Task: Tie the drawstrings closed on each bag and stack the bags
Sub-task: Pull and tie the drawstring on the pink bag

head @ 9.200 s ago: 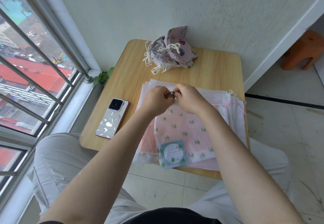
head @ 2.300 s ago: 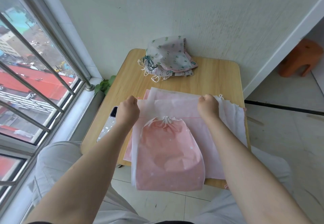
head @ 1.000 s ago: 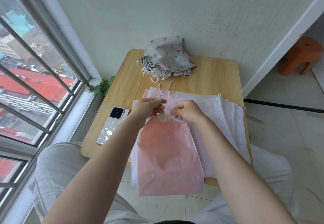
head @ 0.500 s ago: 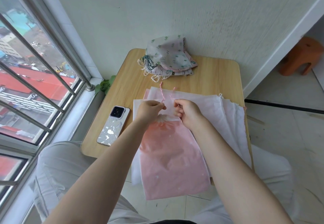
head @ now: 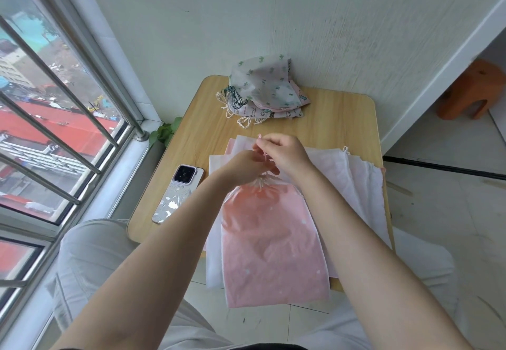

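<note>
Currently: pink bag (head: pixel 273 245), mouth gathered, atop pale bags (head: pixel 353 182) on worktop (head: pixel 336 119). Left hand (head: pixel 245 165) and right hand (head: pixel 284 152) pinch its drawstrings (head: pixel 259 137). Tied stack (head: pixel 262 89) beyond; phone (head: pixel 178 193) left.

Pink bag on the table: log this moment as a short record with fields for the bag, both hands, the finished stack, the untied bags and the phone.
bag in work: pink bag, neck gathered, lower end hanging over the table front edge
left hand: pinches the pink drawstring above the neck
right hand: pinches the same drawstring, crossed close over the left
finished stack: tied bags at the far edge by the wall, cactus print on top
untied bags: flat white bags under the pink one
phone: face down, left of the bags
</note>
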`<state>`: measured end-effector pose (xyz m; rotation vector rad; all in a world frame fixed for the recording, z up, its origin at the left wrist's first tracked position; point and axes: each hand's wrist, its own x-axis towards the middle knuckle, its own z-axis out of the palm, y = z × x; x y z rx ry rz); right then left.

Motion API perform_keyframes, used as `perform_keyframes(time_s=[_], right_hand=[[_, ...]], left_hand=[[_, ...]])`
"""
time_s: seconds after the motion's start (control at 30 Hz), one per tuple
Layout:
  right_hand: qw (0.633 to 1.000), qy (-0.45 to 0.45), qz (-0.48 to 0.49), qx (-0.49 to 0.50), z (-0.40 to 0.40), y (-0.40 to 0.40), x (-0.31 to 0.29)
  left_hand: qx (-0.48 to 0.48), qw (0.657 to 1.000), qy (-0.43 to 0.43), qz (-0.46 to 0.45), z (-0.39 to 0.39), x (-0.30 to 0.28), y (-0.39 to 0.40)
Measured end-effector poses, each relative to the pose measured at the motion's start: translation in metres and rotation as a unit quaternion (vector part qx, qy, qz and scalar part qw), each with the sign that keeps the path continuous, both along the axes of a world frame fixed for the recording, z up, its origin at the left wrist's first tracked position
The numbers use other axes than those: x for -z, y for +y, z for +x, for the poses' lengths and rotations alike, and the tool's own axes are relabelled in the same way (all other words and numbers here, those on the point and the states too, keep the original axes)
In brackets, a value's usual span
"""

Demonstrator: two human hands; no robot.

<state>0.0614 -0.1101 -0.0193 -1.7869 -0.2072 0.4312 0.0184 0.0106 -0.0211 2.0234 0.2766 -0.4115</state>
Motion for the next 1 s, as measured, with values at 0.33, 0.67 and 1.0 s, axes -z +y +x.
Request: perform_keyframes(time_s=[0.33,0.67,1.0], right_hand=[[0.983,-0.001,-0.184,-0.004,0.004,-0.024,0.004],[0.983,0.069,-0.140,-0.099,-0.001,-0.024,-0.007],[0.858,0.155,-0.290,-0.394,-0.012,-0.024,-0.020]], left_hand=[[-0.092,0.994,-0.019,-0.062,-0.003,0.010,0.014],[-0.150,0.979,0.029,-0.136,-0.003,0.012,0.012],[-0.150,0.969,0.051,-0.191,-0.001,0.021,0.018]])
